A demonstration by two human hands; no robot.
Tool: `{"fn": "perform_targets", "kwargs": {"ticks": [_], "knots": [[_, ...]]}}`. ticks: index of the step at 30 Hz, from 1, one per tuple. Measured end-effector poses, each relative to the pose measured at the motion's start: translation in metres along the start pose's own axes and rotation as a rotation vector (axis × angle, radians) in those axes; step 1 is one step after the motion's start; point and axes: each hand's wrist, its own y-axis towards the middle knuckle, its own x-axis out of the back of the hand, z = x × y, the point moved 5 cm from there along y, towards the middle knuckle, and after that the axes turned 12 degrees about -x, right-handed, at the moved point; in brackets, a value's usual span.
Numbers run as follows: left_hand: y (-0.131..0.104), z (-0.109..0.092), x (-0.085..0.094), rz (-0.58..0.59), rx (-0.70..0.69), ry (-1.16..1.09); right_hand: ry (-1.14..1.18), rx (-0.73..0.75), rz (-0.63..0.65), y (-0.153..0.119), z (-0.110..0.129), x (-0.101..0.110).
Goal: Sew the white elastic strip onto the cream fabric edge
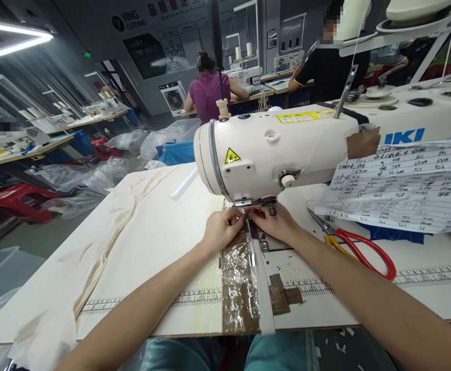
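Note:
A white sewing machine (pixel 256 154) stands over the table in the head view, its needle area above my fingertips. A narrow white fabric strip (pixel 263 288) runs from under the needle area down past the table's front edge. My left hand (pixel 224 228) is closed, thumb and forefinger pinched at the strip's upper end, left of the needle. From the other side my right hand (pixel 276 222) reaches in, its fingers closed at the same end of the strip. The fingertips nearly meet, and the machine head partly hides them. Shiny clear tape over brown (pixel 237 288) covers the tabletop beneath.
Red-handled scissors (pixel 364 252) lie right of my right forearm. A handwritten sheet (pixel 399 185) hangs from the machine arm. Cream fabric (pixel 111 242) lies along the table's left side. Printed rulers (pixel 198 297) cross the tabletop. Other people sit at machines behind.

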Motion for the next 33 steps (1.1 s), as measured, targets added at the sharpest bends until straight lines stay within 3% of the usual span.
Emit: {"fn": "perform_targets", "kwargs": {"ticks": [22,33], "knots": [[0.0011,0.004,-0.0008,-0.03,-0.005,-0.011,-0.035,0.015,0.01,-0.0028,0.0024,0.0055],[0.002,0.0048,-0.0022,-0.045,0.002,-0.054,-0.029,0.01,-0.048,-0.0001,-0.0019,-0.0002]]}}
